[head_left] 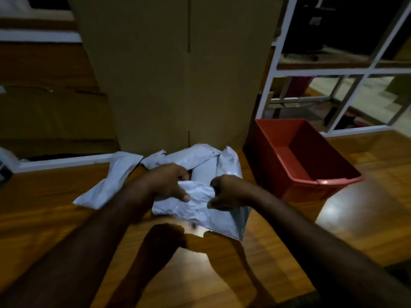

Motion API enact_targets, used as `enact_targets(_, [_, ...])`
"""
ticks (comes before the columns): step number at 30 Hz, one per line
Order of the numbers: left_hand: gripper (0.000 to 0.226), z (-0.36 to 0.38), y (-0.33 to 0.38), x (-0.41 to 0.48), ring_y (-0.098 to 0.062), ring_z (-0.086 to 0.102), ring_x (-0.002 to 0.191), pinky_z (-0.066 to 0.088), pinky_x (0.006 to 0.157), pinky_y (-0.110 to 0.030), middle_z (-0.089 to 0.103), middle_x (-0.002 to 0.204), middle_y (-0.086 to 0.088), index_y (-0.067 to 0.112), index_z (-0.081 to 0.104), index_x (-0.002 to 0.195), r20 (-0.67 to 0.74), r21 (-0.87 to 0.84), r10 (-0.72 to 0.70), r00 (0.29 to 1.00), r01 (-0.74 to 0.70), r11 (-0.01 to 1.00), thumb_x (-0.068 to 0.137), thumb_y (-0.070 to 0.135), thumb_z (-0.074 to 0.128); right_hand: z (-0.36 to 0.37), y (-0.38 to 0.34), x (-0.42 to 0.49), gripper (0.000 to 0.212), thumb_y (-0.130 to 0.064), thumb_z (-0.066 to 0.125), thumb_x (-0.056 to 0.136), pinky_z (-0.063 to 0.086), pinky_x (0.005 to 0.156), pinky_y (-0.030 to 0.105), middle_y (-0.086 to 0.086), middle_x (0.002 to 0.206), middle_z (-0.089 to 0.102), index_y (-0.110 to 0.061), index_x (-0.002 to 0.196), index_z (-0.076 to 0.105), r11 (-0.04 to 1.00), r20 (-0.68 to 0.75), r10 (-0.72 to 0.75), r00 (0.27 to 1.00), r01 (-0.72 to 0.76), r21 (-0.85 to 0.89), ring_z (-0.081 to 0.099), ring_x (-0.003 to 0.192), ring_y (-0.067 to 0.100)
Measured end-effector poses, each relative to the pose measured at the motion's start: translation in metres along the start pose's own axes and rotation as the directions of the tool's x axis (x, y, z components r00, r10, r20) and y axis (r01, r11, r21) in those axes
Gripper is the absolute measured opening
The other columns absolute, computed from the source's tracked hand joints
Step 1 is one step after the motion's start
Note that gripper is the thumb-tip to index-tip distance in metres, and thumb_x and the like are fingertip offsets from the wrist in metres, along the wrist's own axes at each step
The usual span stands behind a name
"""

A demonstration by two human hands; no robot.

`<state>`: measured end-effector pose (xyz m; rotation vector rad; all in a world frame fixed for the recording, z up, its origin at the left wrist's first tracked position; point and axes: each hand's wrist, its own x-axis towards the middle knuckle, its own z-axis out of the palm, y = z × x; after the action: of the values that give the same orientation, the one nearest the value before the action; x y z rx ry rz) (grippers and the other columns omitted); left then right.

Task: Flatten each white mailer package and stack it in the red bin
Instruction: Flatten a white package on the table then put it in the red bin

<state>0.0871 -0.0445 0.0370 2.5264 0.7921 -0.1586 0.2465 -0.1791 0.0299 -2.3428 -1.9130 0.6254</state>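
Crumpled white mailer (pixel 198 197), gripped at mid-scene: left hand (pixel 169 183) with thumb on top, right hand (pixel 224 192) with fingers curled round its edge. More mailers (pixel 201 156) just beyond, on the wooden surface (pixel 55 210). Red bin (pixel 338 181) right, cardboard box (pixel 178 74) far.

Floor: I see a glossy brown wood floor (pixel 367 230) across the lower view.
Light: the room is dim, with one bright glare patch (pixel 333 211) on the planks at right.
Back: a tall cardboard box (pixel 178 74) stands upright in the middle.
Right: a white metal rack (pixel 322 72) with dark clutter behind it.
Left: a white strip (pixel 62 162) runs along the floor's edge.
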Motion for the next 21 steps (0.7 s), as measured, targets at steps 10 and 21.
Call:
enact_targets(10, [0.083, -0.061, 0.142, 0.133, -0.033, 0.047, 0.127, 0.045, 0.100, -0.041, 0.050, 0.138, -0.018, 0.015, 0.048, 0.138, -0.513, -0.019, 0.114, 0.851, -0.144, 0.989, 0.069, 0.042, 0.085, -0.144, 0.126, -0.058, 0.017, -0.027, 0.071, 0.087, 0.030, 0.048, 0.021, -0.002, 0.067, 0.054, -0.016, 0.080, 0.061, 0.993, -0.410, 0.111, 0.905, -0.114, 0.018, 0.055, 0.073, 0.019])
enact_targets(21, [0.026, 0.006, 0.286, 0.247, -0.016, 0.050, 0.062, 0.040, 0.063, -0.031, 0.052, 0.067, -0.002, 0.015, 0.056, 0.085, -0.119, -0.932, -0.248, 0.961, -0.022, 0.362, 0.101, 0.032, 0.045, -0.135, 0.276, -0.035, 0.023, -0.027, 0.059, 0.093, 0.026, 0.046, 0.022, -0.004, 0.064, 0.048, -0.019, 0.071, 0.054, 0.817, -0.562, 0.576, 0.593, -0.420, 0.395, 0.043, 0.054, 0.008])
